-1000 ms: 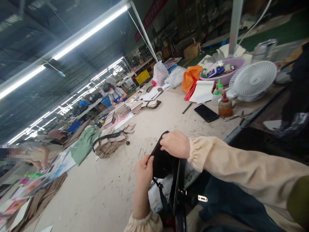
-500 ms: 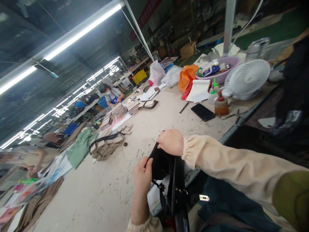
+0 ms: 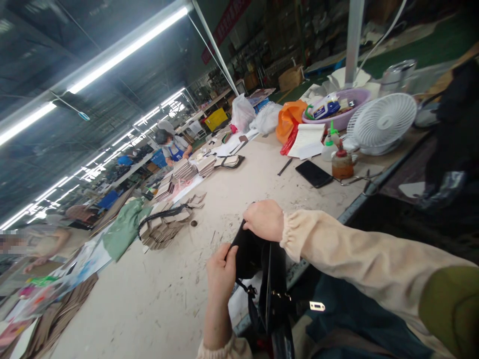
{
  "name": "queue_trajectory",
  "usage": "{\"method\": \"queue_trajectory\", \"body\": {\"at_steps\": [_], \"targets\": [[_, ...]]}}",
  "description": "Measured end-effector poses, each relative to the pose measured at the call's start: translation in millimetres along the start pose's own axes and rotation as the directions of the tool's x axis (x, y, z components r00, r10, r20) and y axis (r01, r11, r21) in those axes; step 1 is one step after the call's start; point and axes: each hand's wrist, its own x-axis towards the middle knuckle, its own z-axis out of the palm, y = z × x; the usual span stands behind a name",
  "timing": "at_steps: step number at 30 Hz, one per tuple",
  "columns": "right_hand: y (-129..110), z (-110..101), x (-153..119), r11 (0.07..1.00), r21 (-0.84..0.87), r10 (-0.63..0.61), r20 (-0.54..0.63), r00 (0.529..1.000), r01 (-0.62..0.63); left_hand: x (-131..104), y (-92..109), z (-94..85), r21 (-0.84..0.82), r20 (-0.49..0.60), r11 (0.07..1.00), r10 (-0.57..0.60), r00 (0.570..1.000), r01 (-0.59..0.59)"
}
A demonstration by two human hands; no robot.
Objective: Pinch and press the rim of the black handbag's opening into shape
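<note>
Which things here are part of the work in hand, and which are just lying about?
In hand: black bag, gripped by left hand and right hand.

Lying about: phone, fan, glue bottle, scissors, notepad, basin, orange bag, card stacks.

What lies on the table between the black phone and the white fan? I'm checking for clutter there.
In the head view, between the black phone and the white fan stand a red-capped jar and a green-capped bottle.
</note>
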Motion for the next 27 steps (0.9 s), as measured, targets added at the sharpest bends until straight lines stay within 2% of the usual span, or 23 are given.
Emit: {"method": "queue_trajectory", "body": {"at_steps": [9, 14, 21, 27], "targets": [[2.2, 6.2, -1.7, 0.999, 0.031, 0.025, -0.086, 0.996, -0.022, -0.8, -1.9, 0.3, -0.004, 0.003, 1.0, 0.024, 1.0, -0.024], [3.8, 6.0, 0.3, 0.999, 0.032, -0.026, -0.067, 0.997, 0.028, -0.6, -3.4, 0.0, 0.018, 0.02, 1.0, 0.016, 1.0, -0.016], [4.7, 3.8, 3.1, 0.999, 0.046, -0.017, -0.041, 0.999, 0.019, 0.7, -4.3, -1.3, 0.035, 0.041, 0.999, -0.007, 0.999, 0.006], [2.7, 0.8, 4.0, 0.999, 0.044, -0.011, -0.029, 1.0, 0.013, 8.5, 13.0, -12.6, 0.072, 0.175, 0.997, 0.01, 0.984, -0.023]]}}
